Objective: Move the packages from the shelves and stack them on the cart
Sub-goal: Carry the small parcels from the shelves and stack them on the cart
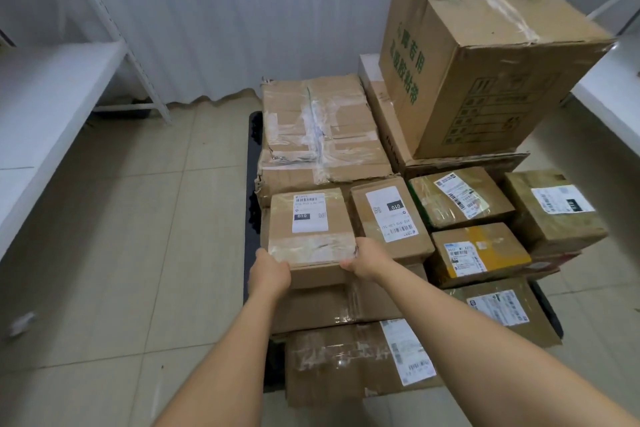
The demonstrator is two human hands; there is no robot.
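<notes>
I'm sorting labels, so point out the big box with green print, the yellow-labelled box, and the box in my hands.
green-printed box [446, 94]: head view, printed side.
yellow-labelled box [479, 250]: head view, top face.
held box [311, 225]: head view, top face.

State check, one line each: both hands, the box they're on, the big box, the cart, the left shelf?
left hand: grips the near left corner of the small labelled box.
right hand: grips its near right corner.
small labelled box: taped shut, label up, on the stack.
large green-printed box: taped shut, topmost.
cart: loaded, only its dark edge shows.
left shelf: visible part bare.
</notes>
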